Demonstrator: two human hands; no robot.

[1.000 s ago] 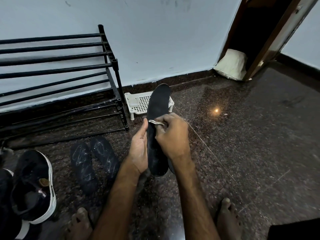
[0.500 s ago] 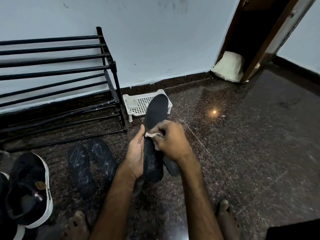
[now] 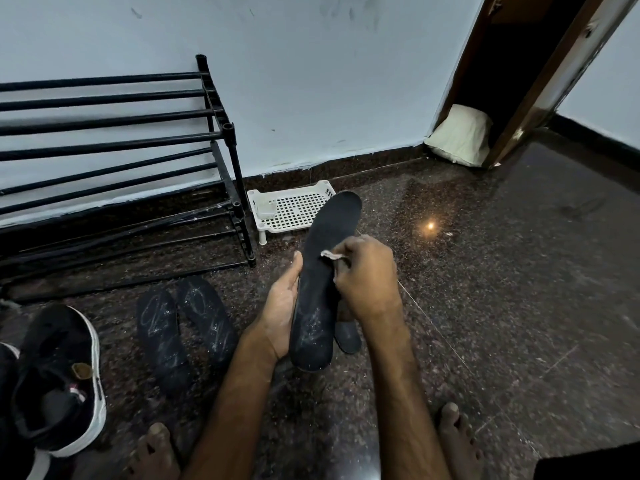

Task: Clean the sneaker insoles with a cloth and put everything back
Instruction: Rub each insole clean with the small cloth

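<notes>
The cloth [image 3: 329, 255] has slid toward the toe. The right hand [image 3: 367, 282] pinches it against the insole [image 3: 332, 223]. The left hand [image 3: 282, 306] grips the insole's edge above the floor [image 3: 502, 289], long axis pointing away, smudged heel nearest.

Black shoe rack [image 3: 221, 133]. Just right of rack: white tray [image 3: 294, 211], square-grid perforations. Further right of rack: black insole [image 3: 318, 289], whitish scuffs at heel end; off-white cloth [image 3: 330, 255]. In front of rack: black insole pair [image 3: 162, 337], white scribbled streaks; black sneaker [image 3: 52, 341], white sole. Dark speckled floor [image 3: 519, 306].
</notes>
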